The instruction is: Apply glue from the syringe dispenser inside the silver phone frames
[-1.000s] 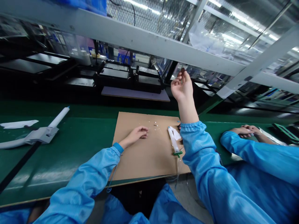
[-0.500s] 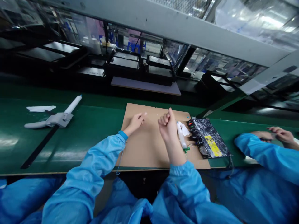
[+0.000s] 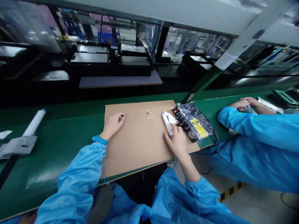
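My left hand rests at the left side of a cardboard sheet, its fingers curled in. Whether anything small is inside them is hidden. On the right part of the sheet my right hand reaches over a white syringe-like tube with a blue tip. Thumb and forefinger are apart at either side of the tube's lower end, without a visible grip. White paper lies against the tube. Several tiny bright bits lie on the cardboard between my hands.
A black speckled control box with knobs, a gauge and a yellow label stands right of the tube. At left lies a grey holder with a white tube. A co-worker's hands are at right. A post rises behind the box.
The view has swung to the right. My right hand has come down from above the cardboard to the white tube, and its fist has opened. My left hand stays over the sheet's left side.
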Demonstrator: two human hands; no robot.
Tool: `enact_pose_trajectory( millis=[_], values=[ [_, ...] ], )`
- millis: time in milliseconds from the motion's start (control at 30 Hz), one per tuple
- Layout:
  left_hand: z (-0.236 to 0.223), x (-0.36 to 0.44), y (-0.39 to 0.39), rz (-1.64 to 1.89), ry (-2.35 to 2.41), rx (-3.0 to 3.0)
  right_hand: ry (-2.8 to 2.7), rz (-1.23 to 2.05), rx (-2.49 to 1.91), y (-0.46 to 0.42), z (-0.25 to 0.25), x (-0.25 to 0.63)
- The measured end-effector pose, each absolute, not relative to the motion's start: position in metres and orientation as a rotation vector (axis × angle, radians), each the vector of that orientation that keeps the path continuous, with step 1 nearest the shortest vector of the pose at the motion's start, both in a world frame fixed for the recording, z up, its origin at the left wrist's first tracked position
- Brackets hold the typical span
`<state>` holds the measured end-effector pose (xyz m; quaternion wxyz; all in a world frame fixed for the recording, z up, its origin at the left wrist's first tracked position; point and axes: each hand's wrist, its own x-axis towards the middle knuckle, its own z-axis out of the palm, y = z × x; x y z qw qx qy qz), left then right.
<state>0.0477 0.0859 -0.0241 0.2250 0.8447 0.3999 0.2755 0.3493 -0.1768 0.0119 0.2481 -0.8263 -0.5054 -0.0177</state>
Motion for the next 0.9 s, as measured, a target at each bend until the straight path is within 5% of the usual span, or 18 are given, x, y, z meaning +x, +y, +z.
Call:
enact_pose_trajectory(
  millis=[233,900],
  values=[
    [-0.018,0.046,0.083,0.719,1.120,2.370,-1.267,-0.112,-2.239,-0.179,-0.012,0.338],
    [-0.010,0.048,0.082,0.680,1.158,2.384,-1.329,0.082,-2.623,-0.233,0.057,0.368]
  ],
)
